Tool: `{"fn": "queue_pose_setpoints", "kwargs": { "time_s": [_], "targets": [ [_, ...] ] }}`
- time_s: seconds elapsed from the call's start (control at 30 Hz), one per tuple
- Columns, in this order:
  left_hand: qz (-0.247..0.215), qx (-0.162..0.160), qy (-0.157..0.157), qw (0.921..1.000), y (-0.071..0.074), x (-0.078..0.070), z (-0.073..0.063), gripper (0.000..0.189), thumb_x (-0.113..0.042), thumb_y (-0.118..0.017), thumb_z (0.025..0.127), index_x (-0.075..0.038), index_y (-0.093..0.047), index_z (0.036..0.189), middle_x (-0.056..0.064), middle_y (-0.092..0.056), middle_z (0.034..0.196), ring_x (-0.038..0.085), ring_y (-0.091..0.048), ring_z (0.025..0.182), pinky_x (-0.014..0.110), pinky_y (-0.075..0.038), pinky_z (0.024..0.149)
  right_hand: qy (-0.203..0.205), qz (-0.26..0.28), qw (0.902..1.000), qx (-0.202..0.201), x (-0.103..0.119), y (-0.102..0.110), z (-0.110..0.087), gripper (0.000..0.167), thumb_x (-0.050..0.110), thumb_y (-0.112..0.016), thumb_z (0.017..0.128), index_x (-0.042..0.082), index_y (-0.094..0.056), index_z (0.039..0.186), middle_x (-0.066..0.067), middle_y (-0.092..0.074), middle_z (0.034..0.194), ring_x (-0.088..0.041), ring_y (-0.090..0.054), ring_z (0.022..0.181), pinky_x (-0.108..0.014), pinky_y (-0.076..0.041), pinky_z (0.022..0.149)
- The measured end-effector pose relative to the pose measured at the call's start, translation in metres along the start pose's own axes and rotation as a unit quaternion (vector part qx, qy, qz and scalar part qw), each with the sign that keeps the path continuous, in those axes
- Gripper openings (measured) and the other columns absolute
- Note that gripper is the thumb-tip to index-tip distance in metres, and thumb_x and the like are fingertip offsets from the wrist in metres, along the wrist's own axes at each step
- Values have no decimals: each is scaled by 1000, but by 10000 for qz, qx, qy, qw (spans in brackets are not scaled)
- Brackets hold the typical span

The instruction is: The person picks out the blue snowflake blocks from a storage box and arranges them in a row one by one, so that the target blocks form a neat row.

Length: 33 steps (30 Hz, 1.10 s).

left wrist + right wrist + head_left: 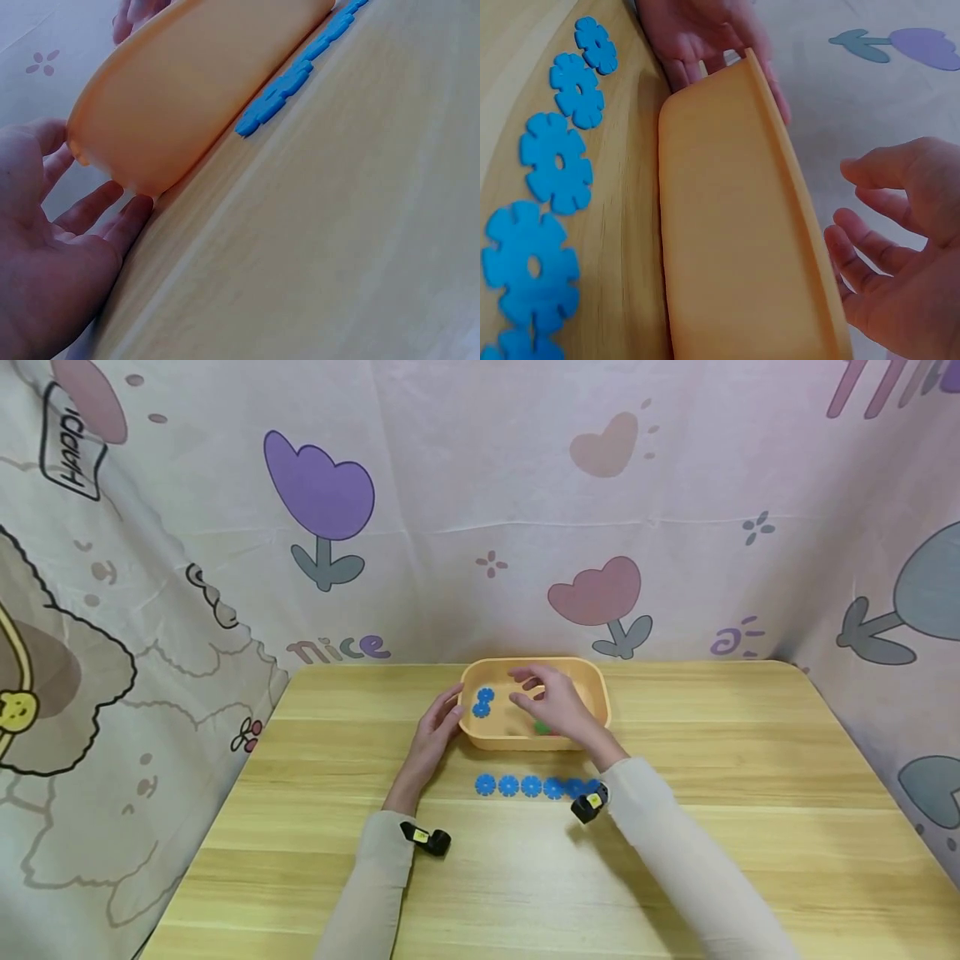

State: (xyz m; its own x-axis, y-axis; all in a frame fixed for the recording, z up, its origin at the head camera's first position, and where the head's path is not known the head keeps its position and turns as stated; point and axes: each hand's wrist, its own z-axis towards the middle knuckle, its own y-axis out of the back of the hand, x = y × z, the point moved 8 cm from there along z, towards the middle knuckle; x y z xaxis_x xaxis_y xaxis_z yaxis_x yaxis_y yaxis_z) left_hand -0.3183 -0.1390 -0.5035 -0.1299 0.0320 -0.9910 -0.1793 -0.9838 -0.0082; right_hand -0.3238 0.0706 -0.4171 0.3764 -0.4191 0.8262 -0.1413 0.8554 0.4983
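Observation:
A yellow-orange plastic basket [517,743] stands near the table's back edge. My left hand [433,739] grips its left end, thumb at the rim and fingers against the outer wall, as the left wrist view shows. Over the basket hovers my right hand [558,700], fingers loosely bent and apart from the thumb, with nothing between them. Two blue snowflake-shaped plastic discs [483,702] lie inside at the left. A green piece [542,727] and a bit of red show under the right hand, which hides part of the inside. Several blue snowflake discs [556,163] form a row before the basket.
The wooden table [510,885] runs up to a printed cloth [465,510] hanging close behind the basket. My right wrist's camera [588,804] overlaps the right end of the disc row in the head view.

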Motion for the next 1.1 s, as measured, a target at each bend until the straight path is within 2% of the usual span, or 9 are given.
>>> {"fn": "queue_pose_setpoints", "kwargs": {
  "time_s": [0.17, 0.47, 0.6, 0.83, 0.97, 1.1],
  "targets": [
    [-30, 10, 4, 10000, 0, 0, -1, 45, -29, -54, 108, -19, -50, 152, 12, -47, 155, 29, -47, 141, 44, -45, 112, -310, 38, 9994, 137, -10, -14, 17, 37, 7, -72, 96, -1, -64, 130, -25, -65, 125, -35, -65, 109, -48, -55, 97],
    [-92, 13, 19, 10000, 1, 0, 0, 44, -27, -54, 109, -18, -50, 152, 13, -46, 155, 30, -46, 141, 44, -45, 112, -527, 31, 9975, 480, -24, -40, 40, 37, 3, -70, 94, -5, -64, 129, -23, -66, 126, -35, -65, 109, -42, -55, 97],
    [-155, 79, -6, 9998, 0, 0, 0, 45, -25, -52, 109, -16, -48, 153, 16, -45, 156, 33, -46, 142, 48, -44, 112, -637, -41, 9964, 564, -29, -49, 45, 37, 0, -71, 92, -6, -65, 128, -24, -66, 124, -37, -66, 108, -43, -56, 95],
    [-155, 133, -55, 9998, -1, 0, 0, 45, -24, -51, 110, -14, -47, 154, 18, -43, 157, 34, -43, 143, 50, -42, 113, -455, -592, 9928, 934, -33, -68, 49, 37, -3, -71, 92, -8, -64, 128, -24, -66, 126, -37, -64, 112, -46, -54, 100],
    [-151, 130, -78, 9998, 0, 0, 0, 45, -23, -52, 110, -14, -47, 153, 17, -43, 157, 33, -44, 143, 49, -42, 113, -204, -998, 9898, 998, -30, -73, 52, 37, -11, -64, 90, -6, -67, 127, -22, -67, 125, -35, -62, 112, -47, -52, 101],
    [-182, 133, -90, 9997, 0, -1, 1, 45, -21, -51, 110, -12, -47, 153, 18, -43, 157, 34, -43, 143, 51, -42, 113, 2, -1423, 9840, 1072, -28, -76, 52, 43, -16, -58, 87, -3, -69, 126, -22, -65, 127, -35, -59, 117, -48, -48, 106]
  ]
}}
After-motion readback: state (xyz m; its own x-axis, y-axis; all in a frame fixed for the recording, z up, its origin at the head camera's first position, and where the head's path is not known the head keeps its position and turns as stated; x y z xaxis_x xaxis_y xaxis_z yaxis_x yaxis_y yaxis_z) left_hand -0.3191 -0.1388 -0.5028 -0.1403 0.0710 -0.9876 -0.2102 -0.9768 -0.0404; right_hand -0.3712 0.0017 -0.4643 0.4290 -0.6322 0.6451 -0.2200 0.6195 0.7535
